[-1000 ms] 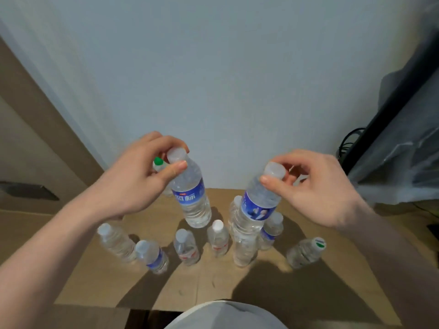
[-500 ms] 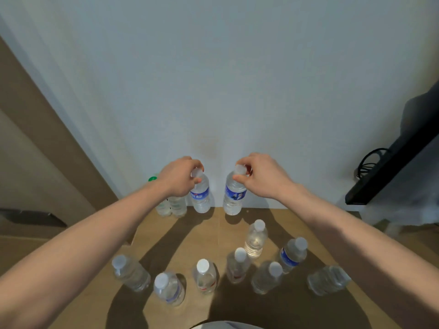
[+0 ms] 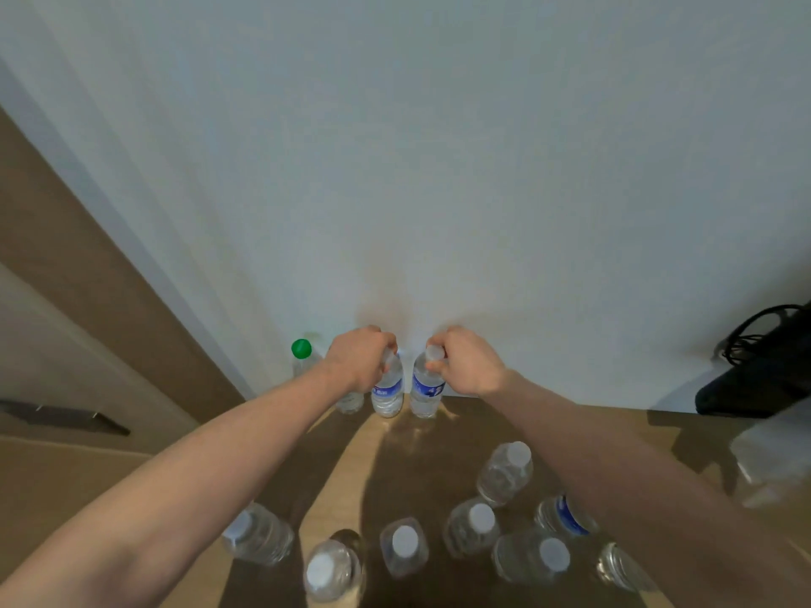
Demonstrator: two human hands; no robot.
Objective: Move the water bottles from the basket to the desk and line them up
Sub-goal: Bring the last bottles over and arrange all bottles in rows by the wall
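Note:
My left hand grips the neck of a clear blue-labelled water bottle standing on the wooden desk by the white wall. My right hand grips the white-capped top of a second blue-labelled bottle right beside it. Both bottles stand upright. To their left stand a green-capped bottle and another clear bottle partly hidden by my left wrist. Several more clear bottles, such as one white-capped bottle, stand scattered near the desk's front. No basket is in view.
A dark object with black cables sits at the back right of the desk. A clear plastic thing lies at the right edge. Brown panelling runs along the left.
Both hands have carried their bottles away from me to the back of the desk and set them side by side against the wall, still gripping the tops.

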